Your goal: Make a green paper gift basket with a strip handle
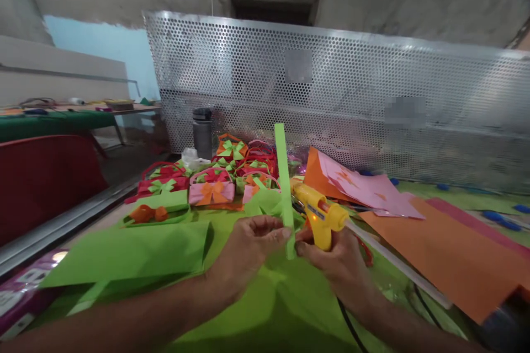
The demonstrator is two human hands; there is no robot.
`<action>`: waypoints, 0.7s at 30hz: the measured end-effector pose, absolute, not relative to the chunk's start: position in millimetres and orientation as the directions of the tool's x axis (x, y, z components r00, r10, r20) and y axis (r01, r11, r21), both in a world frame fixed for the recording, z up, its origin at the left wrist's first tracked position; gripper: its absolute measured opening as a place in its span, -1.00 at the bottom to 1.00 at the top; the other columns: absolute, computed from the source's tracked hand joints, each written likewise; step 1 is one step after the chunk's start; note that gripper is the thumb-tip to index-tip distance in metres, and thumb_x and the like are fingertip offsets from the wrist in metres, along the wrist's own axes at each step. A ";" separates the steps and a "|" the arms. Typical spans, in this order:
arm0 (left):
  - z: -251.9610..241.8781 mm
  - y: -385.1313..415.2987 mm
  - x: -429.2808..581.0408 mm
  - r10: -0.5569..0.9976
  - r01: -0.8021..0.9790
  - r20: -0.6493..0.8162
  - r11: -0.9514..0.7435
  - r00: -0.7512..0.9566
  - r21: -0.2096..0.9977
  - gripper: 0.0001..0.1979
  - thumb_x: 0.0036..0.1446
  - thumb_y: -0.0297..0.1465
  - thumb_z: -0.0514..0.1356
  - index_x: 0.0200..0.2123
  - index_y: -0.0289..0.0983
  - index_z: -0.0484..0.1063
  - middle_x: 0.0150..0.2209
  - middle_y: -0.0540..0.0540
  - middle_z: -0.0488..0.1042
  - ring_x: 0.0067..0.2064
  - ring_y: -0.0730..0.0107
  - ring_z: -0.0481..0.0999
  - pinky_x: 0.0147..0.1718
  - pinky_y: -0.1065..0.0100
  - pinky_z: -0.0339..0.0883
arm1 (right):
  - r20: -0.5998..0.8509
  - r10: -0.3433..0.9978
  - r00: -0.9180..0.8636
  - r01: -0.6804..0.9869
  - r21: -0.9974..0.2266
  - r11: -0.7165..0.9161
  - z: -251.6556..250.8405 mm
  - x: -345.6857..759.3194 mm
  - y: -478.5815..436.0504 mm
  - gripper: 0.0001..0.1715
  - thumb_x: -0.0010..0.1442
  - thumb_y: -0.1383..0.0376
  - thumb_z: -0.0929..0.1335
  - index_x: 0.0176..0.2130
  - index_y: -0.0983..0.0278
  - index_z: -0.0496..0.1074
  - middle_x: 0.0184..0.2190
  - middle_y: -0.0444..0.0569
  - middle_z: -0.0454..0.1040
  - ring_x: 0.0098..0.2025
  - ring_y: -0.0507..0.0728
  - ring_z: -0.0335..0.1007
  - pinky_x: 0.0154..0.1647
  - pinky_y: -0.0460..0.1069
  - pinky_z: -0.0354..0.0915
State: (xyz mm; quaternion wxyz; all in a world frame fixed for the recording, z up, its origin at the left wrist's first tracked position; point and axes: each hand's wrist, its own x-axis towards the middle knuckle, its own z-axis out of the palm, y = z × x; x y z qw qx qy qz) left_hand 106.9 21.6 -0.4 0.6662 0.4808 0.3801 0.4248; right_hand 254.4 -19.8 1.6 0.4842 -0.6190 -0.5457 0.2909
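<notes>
My left hand (259, 242) pinches a light green paper strip (283, 176) near its lower end, so the strip stands almost upright. In my right hand (339, 259) is a yellow hot glue gun (321, 209) with a small orange light glowing on its body. A long whitish glue stick (397, 262) sticks out of its back end toward the lower right. The gun's nozzle is hidden behind the strip. Just beyond my left hand lies a folded green paper piece (264, 201). A large green sheet (136, 251) rests to the left of my hands.
Several small paper bags with bows, such as a pink one (212, 190), stand at the back beside a grey bottle (202, 135). Pink sheets (368, 182) and an orange sheet (451, 248) lie on the right. Behind the table rises a perforated metal panel (248, 66). A black cable (351, 325) runs below my right hand.
</notes>
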 end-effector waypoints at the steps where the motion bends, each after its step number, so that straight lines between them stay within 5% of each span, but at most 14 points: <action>1: -1.1 22.7 106.9 0.930 -0.194 -0.093 0.171 0.357 0.966 -0.80 -0.22 -0.38 0.35 -0.49 -0.34 0.43 -0.55 0.06 0.40 -0.50 0.59 0.31 -0.47 0.51 0.20 | 0.184 0.957 0.223 0.409 -0.909 0.080 -0.2 254.2 -20.2 -0.91 -0.10 0.31 0.36 -0.48 0.29 0.40 -0.57 -0.16 0.41 -0.50 0.04 0.31 -0.46 -0.07 0.24; 5: -3.9 26.8 104.1 0.928 -0.104 -0.044 0.089 0.371 0.991 -0.83 -0.12 -0.34 0.27 -0.52 -0.32 0.38 -0.58 0.08 0.31 -0.53 0.58 0.22 -0.52 0.50 0.11 | 0.223 0.957 0.187 0.398 -0.907 0.133 -5.0 256.7 -20.1 -0.90 -0.06 0.28 0.36 -0.47 0.28 0.41 -0.54 -0.14 0.42 -0.46 0.06 0.31 -0.42 -0.05 0.24; 9: 1.5 33.5 95.5 0.906 0.216 0.034 -0.137 0.422 0.967 -0.83 -0.04 -0.32 0.17 -0.56 -0.28 0.31 -0.64 0.11 0.19 -0.59 0.55 0.13 -0.60 0.48 -0.01 | 0.212 0.948 0.236 0.293 -0.946 0.139 1.1 265.1 -13.8 -0.79 -0.07 0.19 0.41 -0.45 0.30 0.45 -0.50 -0.09 0.46 -0.42 0.08 0.35 -0.40 -0.04 0.28; 13: 16.4 41.2 86.6 0.825 0.526 0.208 -0.507 0.526 0.683 -0.87 0.00 -0.36 0.09 -0.55 -0.25 0.30 -0.55 0.02 0.35 -0.52 0.43 0.29 -0.48 0.40 0.10 | 0.304 0.906 0.296 0.092 -0.953 0.290 16.0 280.3 -4.0 -0.73 -0.09 0.18 0.45 -0.37 0.29 0.48 -0.37 -0.03 0.52 -0.31 0.12 0.41 -0.29 0.01 0.33; 18: 29.1 49.9 77.7 0.763 0.700 0.085 -0.626 0.641 0.342 -0.83 0.06 -0.38 0.01 -0.49 -0.25 0.34 -0.50 -0.04 0.42 -0.42 0.29 0.40 -0.41 0.34 0.12 | 0.408 0.809 0.422 0.042 -0.901 0.432 31.9 301.8 5.6 -0.70 -0.10 0.23 0.45 -0.30 0.29 0.49 -0.35 -0.03 0.54 -0.38 0.09 0.44 -0.31 0.02 0.38; 21: 29.6 55.5 72.3 0.751 0.727 0.067 -0.654 0.657 0.209 -0.83 0.07 -0.42 -0.01 -0.49 -0.27 0.33 -0.44 -0.09 0.44 -0.37 0.26 0.42 -0.40 0.33 0.13 | 0.500 0.762 0.411 0.185 -0.865 0.467 39.2 312.0 7.8 -0.73 -0.10 0.26 0.45 -0.31 0.28 0.50 -0.34 -0.04 0.54 -0.36 0.09 0.44 -0.29 0.02 0.38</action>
